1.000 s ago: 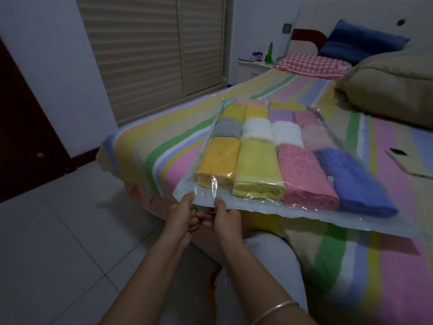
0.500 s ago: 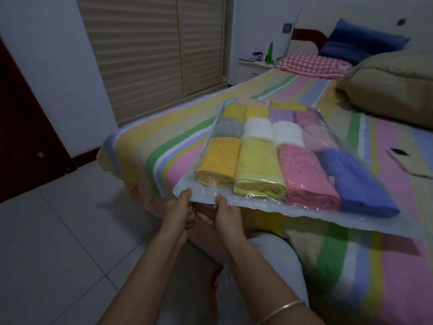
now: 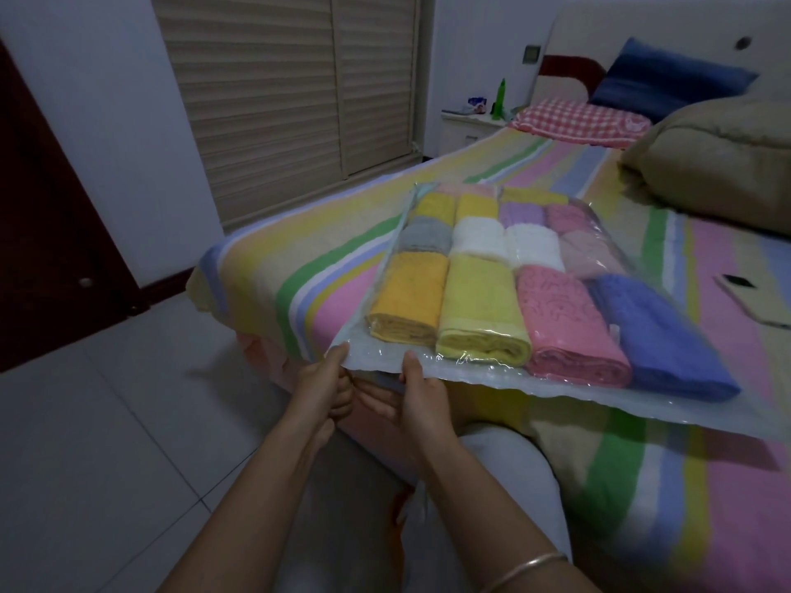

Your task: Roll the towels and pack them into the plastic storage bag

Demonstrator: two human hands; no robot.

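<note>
A clear plastic storage bag (image 3: 483,372) lies on the striped bed, filled with several rolled towels in rows. The nearest row holds an orange towel (image 3: 406,299), a yellow towel (image 3: 479,310), a pink towel (image 3: 565,323) and a blue towel (image 3: 655,336). My left hand (image 3: 327,389) pinches the bag's near left corner, thumb on top. My right hand (image 3: 413,398) pinches the same open edge a little to the right, thumb on top, fingers underneath.
The bed (image 3: 265,267) with striped sheet fills the right; its near edge overhangs a tiled floor (image 3: 85,442). A beige quilt (image 3: 719,160), checked pillow (image 3: 578,119) and blue pillow (image 3: 667,85) lie at the head. A phone (image 3: 753,299) rests to the right. My knee (image 3: 505,485) is below the bag.
Both hands have stayed pinching the bag's near edge; my right thumb has slid slightly to the right along it. The bag and towels have barely shifted.
</note>
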